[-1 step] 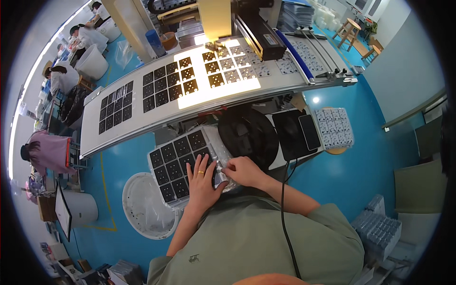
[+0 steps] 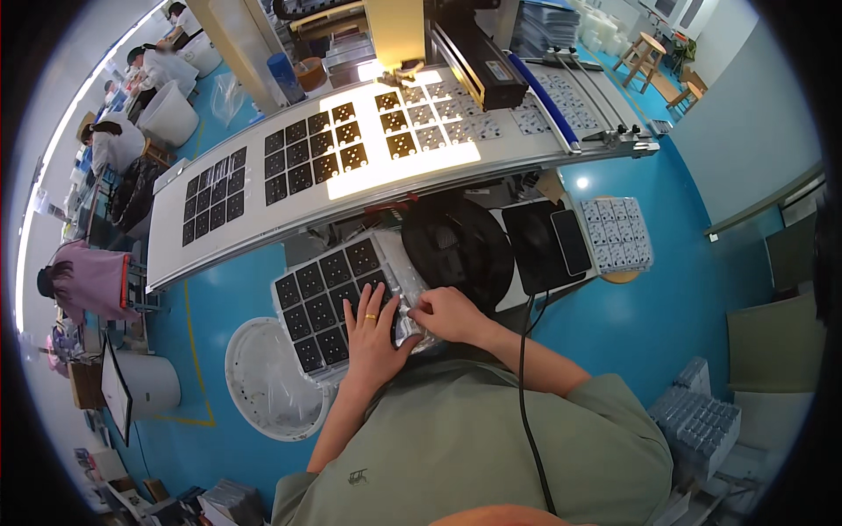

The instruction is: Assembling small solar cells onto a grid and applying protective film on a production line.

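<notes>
The left hand (image 2: pixel 377 340) lies spread, right hand (image 2: pixel 451 314) curled.

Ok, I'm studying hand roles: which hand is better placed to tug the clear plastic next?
Right, probably: the right hand is bunched at the clear plastic; the left hand lies spread over black squares.

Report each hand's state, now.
Left hand: open, fingers spread over the black-squared sheet.
Right hand: fingers curled at the clear plastic; whether it grips cannot be told.
</notes>
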Available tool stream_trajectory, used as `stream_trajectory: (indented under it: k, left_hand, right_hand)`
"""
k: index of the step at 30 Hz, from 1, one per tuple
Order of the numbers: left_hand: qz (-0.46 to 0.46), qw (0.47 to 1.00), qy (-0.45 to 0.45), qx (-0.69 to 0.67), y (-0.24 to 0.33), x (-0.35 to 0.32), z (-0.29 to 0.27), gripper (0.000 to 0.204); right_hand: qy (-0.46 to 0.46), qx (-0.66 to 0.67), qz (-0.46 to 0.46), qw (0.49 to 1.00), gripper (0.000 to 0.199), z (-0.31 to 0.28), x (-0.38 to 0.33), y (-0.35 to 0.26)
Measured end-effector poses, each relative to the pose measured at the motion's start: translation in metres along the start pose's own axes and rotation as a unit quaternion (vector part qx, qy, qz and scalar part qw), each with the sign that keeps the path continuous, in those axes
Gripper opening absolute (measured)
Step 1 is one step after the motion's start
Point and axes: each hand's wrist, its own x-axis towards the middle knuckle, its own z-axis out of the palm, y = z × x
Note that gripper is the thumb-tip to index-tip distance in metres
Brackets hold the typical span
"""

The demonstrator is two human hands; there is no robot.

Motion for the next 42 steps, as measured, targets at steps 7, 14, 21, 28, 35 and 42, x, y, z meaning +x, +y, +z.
stream_trajectory:
  k: [7, 14, 21, 28, 35, 42]
  left_hand:
    - [0.029, 0.998, 0.037, -0.05, -0.014, -0.012, -0.016, 0.069]
    - [0.034, 0.992, 0.033, -0.114, -0.023, -0.023, -0.015, 0.051]
    - [0.017, 0.987, 0.012, -0.161, -0.034, -0.023, -0.013, 0.026]
    - [0.028, 0.993, 0.012, -0.116, -0.03, -0.016, -0.012, 0.012]
    - [-0.043, 0.986, 0.037, -0.156, -0.014, -0.023, -0.011, 0.012]
    - [-0.017, 0.989, 0.068, -0.131, -0.01, -0.025, 0.008, 0.014]
  right_hand:
    - [-0.036, 0.024, -0.015, 0.999, 0.029, 0.011, 0.007, -0.02]
    - [-0.118, 0.201, 0.057, 0.971, 0.03, 0.02, -0.001, -0.017]
    - [-0.066, 0.165, 0.064, 0.982, 0.027, 0.027, -0.004, 0.003]
    - [-0.017, 0.111, 0.027, 0.993, 0.032, 0.02, -0.005, 0.004]
    - [-0.117, 0.287, 0.098, 0.946, 0.029, 0.015, -0.03, -0.023]
    - [-0.14, 0.279, 0.124, 0.942, 0.029, 0.027, -0.031, -0.002]
